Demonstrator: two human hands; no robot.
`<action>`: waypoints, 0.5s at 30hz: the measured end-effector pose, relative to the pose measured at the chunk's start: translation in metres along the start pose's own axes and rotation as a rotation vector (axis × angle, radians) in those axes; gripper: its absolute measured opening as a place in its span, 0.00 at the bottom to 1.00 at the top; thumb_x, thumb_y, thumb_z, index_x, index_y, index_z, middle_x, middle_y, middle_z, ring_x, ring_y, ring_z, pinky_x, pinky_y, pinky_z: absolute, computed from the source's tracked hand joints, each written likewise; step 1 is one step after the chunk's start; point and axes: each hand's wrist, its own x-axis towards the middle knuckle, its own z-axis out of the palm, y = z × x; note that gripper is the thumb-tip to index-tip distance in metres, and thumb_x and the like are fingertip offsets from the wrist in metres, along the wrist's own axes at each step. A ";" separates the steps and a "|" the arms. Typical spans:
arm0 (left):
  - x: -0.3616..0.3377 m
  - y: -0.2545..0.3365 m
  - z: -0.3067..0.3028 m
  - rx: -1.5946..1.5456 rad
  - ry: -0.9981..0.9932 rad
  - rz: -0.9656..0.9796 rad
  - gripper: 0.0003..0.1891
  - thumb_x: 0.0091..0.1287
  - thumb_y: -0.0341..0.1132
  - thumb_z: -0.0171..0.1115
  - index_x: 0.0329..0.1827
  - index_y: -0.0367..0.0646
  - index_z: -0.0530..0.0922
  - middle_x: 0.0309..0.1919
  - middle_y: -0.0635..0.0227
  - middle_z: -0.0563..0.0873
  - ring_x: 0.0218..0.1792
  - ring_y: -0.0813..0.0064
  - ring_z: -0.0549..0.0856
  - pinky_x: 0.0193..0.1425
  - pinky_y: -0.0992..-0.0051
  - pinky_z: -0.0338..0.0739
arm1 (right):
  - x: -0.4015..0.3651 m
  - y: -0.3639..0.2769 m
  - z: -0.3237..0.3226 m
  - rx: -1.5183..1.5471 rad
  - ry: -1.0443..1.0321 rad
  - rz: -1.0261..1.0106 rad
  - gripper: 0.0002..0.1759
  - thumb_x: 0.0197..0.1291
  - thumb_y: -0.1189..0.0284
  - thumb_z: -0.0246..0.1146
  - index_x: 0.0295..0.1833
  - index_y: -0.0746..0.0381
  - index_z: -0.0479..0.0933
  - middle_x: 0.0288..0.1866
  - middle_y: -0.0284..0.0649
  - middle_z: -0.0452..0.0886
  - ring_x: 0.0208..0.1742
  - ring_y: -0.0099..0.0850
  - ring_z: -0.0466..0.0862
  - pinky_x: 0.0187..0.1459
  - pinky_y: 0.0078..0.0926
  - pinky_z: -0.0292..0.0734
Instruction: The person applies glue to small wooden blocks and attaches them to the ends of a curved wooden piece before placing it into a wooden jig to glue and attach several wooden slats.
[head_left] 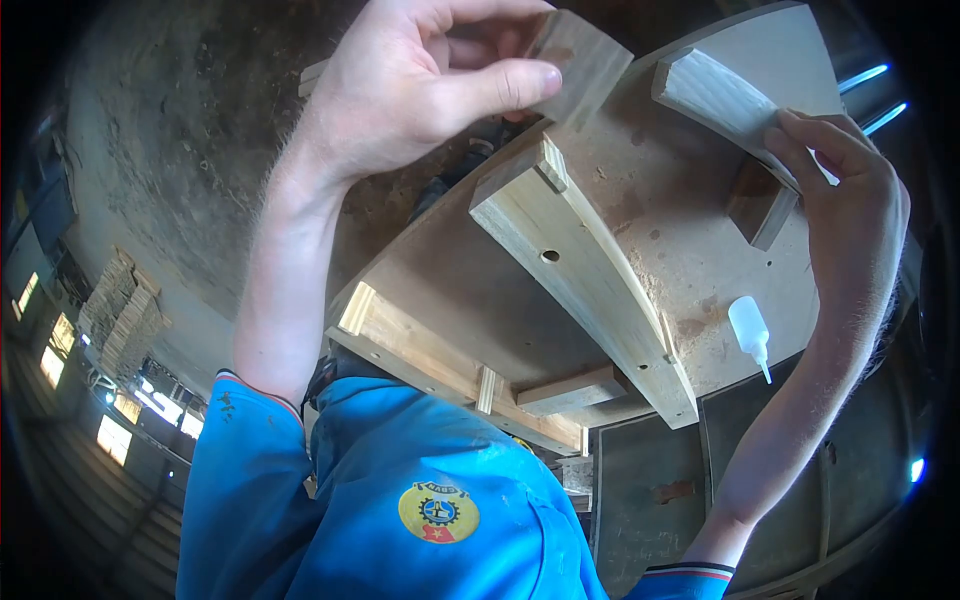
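Note:
My left hand (440, 90) is raised at the top of the view, thumb and fingers closed on a flat wooden block (590, 65). On the right, my right hand (850, 175) pinches one end of a pale, slightly curved wooden piece (715, 98). Beneath that piece, a brown wooden block (764, 205) stands on the table (640, 205). Between my arms lies a long wooden rail (590, 285) with round holes and small notched strips on its edge. A white squeeze bottle (747, 325) with a narrow nozzle lies left of my right forearm.
A second wooden rail (425, 375) with small upright strips lies along the table edge close to my body. A short board (570, 390) rests between the two rails. Sawdust and stains mark the tabletop. At the far left, a stack of wood pieces (120, 305) stands on the floor.

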 end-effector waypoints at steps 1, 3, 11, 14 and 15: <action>-0.002 0.000 0.003 0.021 -0.014 -0.012 0.23 0.67 0.21 0.69 0.64 0.27 0.77 0.48 0.58 0.88 0.44 0.77 0.87 0.51 0.77 0.84 | 0.000 -0.001 0.000 -0.001 -0.004 0.008 0.09 0.63 0.66 0.73 0.48 0.53 0.91 0.46 0.30 0.91 0.49 0.27 0.89 0.57 0.32 0.84; -0.001 -0.005 0.010 0.031 -0.021 0.013 0.22 0.67 0.23 0.70 0.64 0.29 0.77 0.45 0.61 0.88 0.42 0.79 0.86 0.50 0.79 0.83 | 0.000 -0.001 0.000 0.000 -0.008 0.016 0.09 0.64 0.66 0.73 0.48 0.53 0.91 0.46 0.30 0.91 0.49 0.27 0.89 0.57 0.32 0.84; -0.002 -0.010 0.023 0.208 0.015 0.004 0.21 0.67 0.27 0.71 0.62 0.33 0.78 0.38 0.70 0.86 0.36 0.86 0.83 0.41 0.83 0.79 | -0.001 0.005 0.001 -0.057 0.005 -0.050 0.08 0.64 0.66 0.72 0.48 0.52 0.91 0.47 0.30 0.91 0.50 0.27 0.89 0.60 0.33 0.83; -0.002 0.000 0.028 0.180 0.055 -0.065 0.20 0.67 0.28 0.71 0.61 0.32 0.78 0.38 0.70 0.86 0.36 0.86 0.83 0.41 0.83 0.78 | 0.000 0.009 0.002 -0.049 -0.016 -0.031 0.08 0.65 0.66 0.72 0.48 0.52 0.91 0.47 0.30 0.91 0.51 0.27 0.89 0.61 0.33 0.82; -0.001 0.001 0.029 0.186 0.057 -0.066 0.20 0.67 0.28 0.71 0.60 0.32 0.78 0.38 0.70 0.86 0.36 0.86 0.83 0.41 0.83 0.78 | 0.000 0.008 0.002 -0.049 -0.018 -0.031 0.08 0.65 0.66 0.72 0.48 0.52 0.91 0.47 0.30 0.91 0.51 0.27 0.89 0.61 0.33 0.82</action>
